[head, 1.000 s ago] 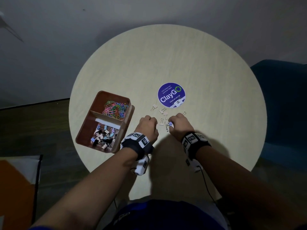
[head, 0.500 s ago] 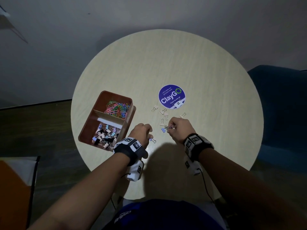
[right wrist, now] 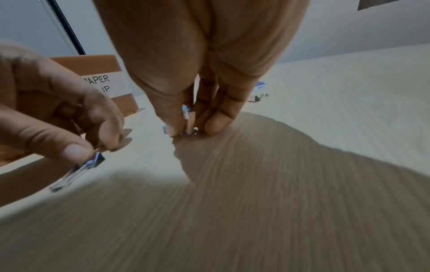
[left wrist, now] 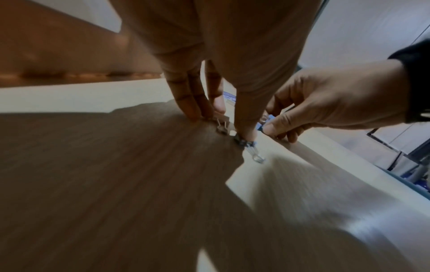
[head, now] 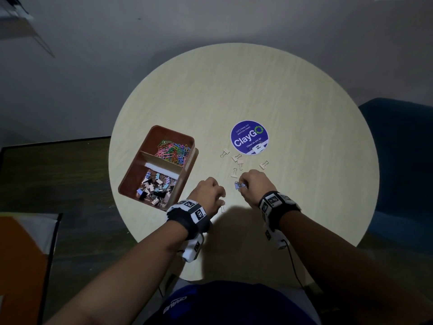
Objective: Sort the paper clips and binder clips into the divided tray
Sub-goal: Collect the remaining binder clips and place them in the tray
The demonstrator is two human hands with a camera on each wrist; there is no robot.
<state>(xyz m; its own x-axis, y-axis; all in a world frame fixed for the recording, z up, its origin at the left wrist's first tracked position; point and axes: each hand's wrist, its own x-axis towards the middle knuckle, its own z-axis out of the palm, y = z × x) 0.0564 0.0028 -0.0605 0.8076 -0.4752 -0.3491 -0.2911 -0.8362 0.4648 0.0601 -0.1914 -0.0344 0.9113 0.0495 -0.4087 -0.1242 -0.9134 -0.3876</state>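
Note:
A brown divided tray (head: 131, 184) stands at the table's left, with coloured paper clips (head: 174, 150) in its far compartment and binder clips (head: 155, 187) in its near one. Several beige binder clips (head: 237, 160) lie loose below a purple sticker. My left hand (head: 221, 200) is right of the tray; in the left wrist view its thumb and fingers pinch a blue binder clip (left wrist: 249, 145) and a beige one (left wrist: 222, 125) just above the table. My right hand (head: 241, 184) pinches a blue binder clip (head: 240, 185) together with a beige one (right wrist: 190, 121).
The round pale wooden table (head: 304, 113) carries a purple "ClayGo" sticker (head: 249, 137) near its middle. The tray wall bears a "PAPER CLIP" label (right wrist: 100, 82). A dark blue chair (head: 403, 160) stands to the right, dark floor to the left.
My left hand has drawn back a little toward the near edge with its clips. My right hand has gathered a blue clip and holds it nearer to me.

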